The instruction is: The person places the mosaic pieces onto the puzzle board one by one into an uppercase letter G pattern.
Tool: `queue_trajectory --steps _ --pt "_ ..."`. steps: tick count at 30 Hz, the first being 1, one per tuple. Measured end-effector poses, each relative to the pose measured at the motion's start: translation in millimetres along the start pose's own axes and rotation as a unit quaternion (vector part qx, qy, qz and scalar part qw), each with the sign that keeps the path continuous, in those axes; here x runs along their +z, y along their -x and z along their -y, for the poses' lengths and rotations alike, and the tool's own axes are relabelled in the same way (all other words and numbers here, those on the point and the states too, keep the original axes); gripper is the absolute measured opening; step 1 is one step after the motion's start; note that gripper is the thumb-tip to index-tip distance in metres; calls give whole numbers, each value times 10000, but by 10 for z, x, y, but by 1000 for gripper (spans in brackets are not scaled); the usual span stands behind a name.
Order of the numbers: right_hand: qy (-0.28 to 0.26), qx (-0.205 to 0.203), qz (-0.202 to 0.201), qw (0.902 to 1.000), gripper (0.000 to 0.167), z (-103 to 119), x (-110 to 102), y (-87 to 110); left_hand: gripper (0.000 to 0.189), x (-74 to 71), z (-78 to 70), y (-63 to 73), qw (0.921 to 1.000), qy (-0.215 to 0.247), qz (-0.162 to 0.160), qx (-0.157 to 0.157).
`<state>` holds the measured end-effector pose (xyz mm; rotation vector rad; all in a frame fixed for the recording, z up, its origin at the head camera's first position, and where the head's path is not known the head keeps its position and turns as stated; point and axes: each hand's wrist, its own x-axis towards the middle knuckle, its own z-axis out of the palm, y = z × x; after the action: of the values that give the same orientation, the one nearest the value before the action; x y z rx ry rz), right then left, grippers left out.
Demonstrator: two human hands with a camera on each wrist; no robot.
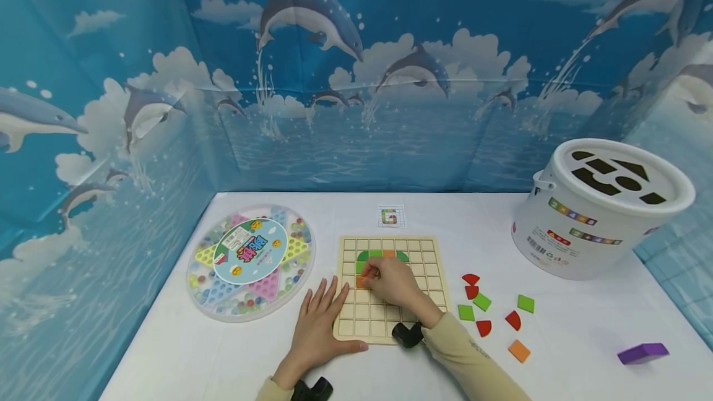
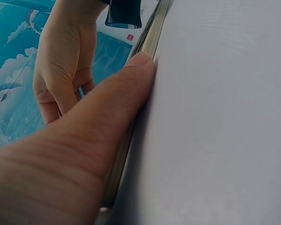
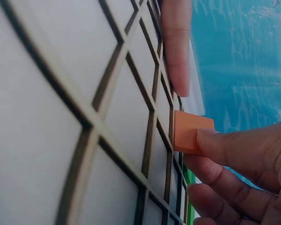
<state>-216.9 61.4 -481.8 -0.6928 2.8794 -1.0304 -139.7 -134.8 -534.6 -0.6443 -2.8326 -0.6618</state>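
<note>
Orange square (image 1: 361, 282) sits in our right hand (image 1: 394, 280), pinched between thumb and finger, over the left part of the wooden board (image 1: 384, 330). Taking twelve as away from us, the square lies at nine o'clock from the right hand's middle and between one and two o'clock from our left hand (image 1: 321, 320). The right hand is the nearer, since it has the hold.

Being square, the piece gives us no long axis to follow; its sides against the ridges are what count, we judge. In the right-wrist view it looks tipped, one edge toward the grid, though we cannot tell whether it touches. A green square (image 1: 359, 267) is next to it at twelve o'clock, so any turn in our pinch could bring their edges into conflict.

Our left hand holds nothing: its fingers spread wide at the board's left side, around eight o'clock, and its thumb touches the near edge. We judge that this steadies the board. Beyond the board, at twelve o'clock, lies the small pattern card (image 1: 391, 216).
</note>
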Motion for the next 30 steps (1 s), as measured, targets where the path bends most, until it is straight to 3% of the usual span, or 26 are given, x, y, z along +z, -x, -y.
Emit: queue_trajectory --steps 10,17,24,30 --pt "182 -12 -86 9998 7 9 17 -20 107 -16 -20 5 10000 17 -87 14" --pt "322 -1 -92 9994 5 -3 30 5 108 -5 -19 25 9999 -48 72 -52" --pt "920 -409 -306 9944 7 -40 23 15 108 -5 -17 15 10000 -7 37 -31" --pt "1180 -530 -172 9914 7 -54 1 22 108 0 -16 20 10000 -34 -15 -9"
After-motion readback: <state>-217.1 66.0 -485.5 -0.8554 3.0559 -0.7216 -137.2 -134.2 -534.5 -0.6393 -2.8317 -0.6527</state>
